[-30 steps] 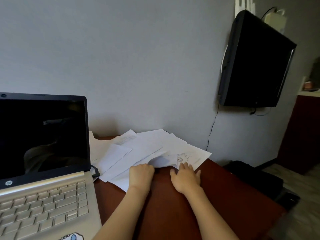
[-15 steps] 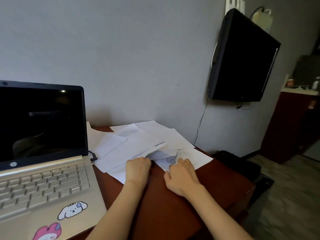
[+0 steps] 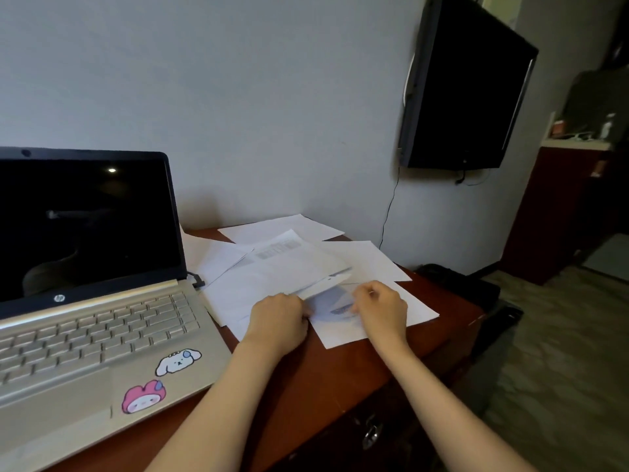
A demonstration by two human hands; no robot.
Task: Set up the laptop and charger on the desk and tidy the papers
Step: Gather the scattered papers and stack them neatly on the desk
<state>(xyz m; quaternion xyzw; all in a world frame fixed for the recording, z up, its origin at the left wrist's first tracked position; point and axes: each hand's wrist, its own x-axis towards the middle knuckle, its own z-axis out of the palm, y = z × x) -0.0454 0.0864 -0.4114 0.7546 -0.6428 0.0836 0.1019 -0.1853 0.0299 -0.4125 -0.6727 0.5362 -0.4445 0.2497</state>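
Loose white papers (image 3: pixel 272 267) lie spread over the right half of the dark red desk (image 3: pixel 326 376). My left hand (image 3: pixel 277 320) has its fingers curled round the near edge of a raised bundle of sheets. My right hand (image 3: pixel 381 306) pinches the same lifted edge further right, above a printed sheet (image 3: pixel 343 327) lying flat. An open silver laptop (image 3: pixel 92 335) with a dark screen and two stickers stands at the left. A black plug (image 3: pixel 197 281) sits in the laptop's right side by the hinge.
A black wall-mounted TV (image 3: pixel 466 86) hangs at the upper right, a thin cable dropping below it. A dark bag (image 3: pixel 456 284) lies on the floor past the desk's right edge. A dark cabinet (image 3: pixel 558 206) stands at the far right. The desk front has a drawer handle (image 3: pixel 371 434).
Both hands have gone from resting flat on the papers to gripping and lifting the near edge of a bundle. The camera has tilted down and left, showing more of the laptop.
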